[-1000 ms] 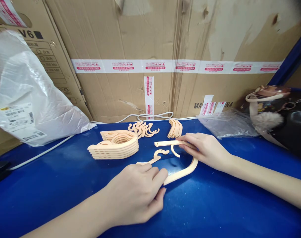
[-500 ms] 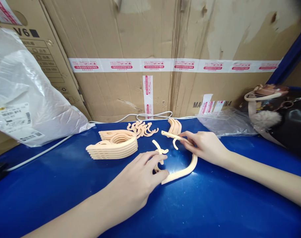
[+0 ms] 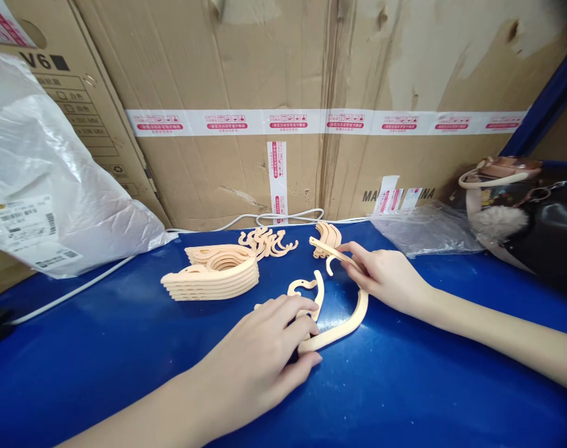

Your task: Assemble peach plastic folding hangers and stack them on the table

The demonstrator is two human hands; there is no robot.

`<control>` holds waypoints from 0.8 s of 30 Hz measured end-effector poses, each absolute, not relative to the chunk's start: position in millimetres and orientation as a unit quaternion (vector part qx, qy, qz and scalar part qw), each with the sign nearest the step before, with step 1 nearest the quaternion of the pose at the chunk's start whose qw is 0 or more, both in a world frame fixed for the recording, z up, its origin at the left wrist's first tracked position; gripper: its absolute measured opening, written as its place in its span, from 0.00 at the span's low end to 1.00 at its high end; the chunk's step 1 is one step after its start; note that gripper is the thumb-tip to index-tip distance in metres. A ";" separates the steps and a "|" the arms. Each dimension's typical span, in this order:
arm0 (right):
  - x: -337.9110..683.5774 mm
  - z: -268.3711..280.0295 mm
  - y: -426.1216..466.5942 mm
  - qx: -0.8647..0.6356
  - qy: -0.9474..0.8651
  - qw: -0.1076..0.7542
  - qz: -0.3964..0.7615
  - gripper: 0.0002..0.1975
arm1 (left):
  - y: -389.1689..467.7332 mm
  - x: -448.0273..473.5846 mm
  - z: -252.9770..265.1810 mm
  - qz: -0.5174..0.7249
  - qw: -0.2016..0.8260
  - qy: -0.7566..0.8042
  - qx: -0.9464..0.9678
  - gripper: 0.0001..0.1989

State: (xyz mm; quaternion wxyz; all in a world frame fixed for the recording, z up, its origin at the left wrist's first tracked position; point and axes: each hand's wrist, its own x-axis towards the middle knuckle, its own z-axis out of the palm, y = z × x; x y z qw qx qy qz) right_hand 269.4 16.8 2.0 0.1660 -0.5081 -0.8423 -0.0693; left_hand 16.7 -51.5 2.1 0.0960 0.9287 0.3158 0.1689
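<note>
My left hand (image 3: 276, 339) is closed around the near end of a curved beige hanger arm (image 3: 342, 330), thumb below and fingers above. Just beyond its fingertips stands a beige hanger hook (image 3: 306, 285), partly hidden by the fingers. My right hand (image 3: 381, 277) pinches another beige hanger arm (image 3: 332, 250) between thumb and fingers, slanting up to the left. The curved arm's far end reaches beneath the right hand; whether they touch, I cannot tell. Behind lie a pile of loose hooks (image 3: 267, 242) and a small stack of hanger arms (image 3: 329, 234).
A neat stack of beige hanger arms (image 3: 213, 283) sits on the blue table (image 3: 405, 386), left of the hands. A white plastic bag (image 3: 73, 174) leans at the left. Clear plastic film (image 3: 423, 230) and a black bag (image 3: 549, 218) lie right. Cardboard (image 3: 227, 168) and a white cable (image 3: 246, 219) are behind.
My left hand has shifted slightly toward me and its thumb has moved below the curved arm. The hook at its fingertips has turned. My right hand has moved little, still holding its piece.
</note>
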 end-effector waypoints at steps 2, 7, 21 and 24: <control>268.4 1.5 16.2 -0.510 -0.842 0.166 -0.061 0.14 | -52.9 17.9 1.3 0.172 0.091 0.312 0.930 0.06; 268.2 0.6 16.5 -0.514 -0.842 0.161 -0.041 0.13 | -54.1 19.3 0.2 0.176 0.096 0.289 0.936 0.10; 264.8 4.7 7.1 -0.434 -0.880 0.166 -0.103 0.15 | -58.8 19.7 9.7 0.153 0.093 0.219 0.959 0.21; 265.4 6.4 6.1 -0.372 -0.912 0.158 -0.068 0.15 | -59.2 19.2 11.3 0.141 0.091 0.224 0.960 0.22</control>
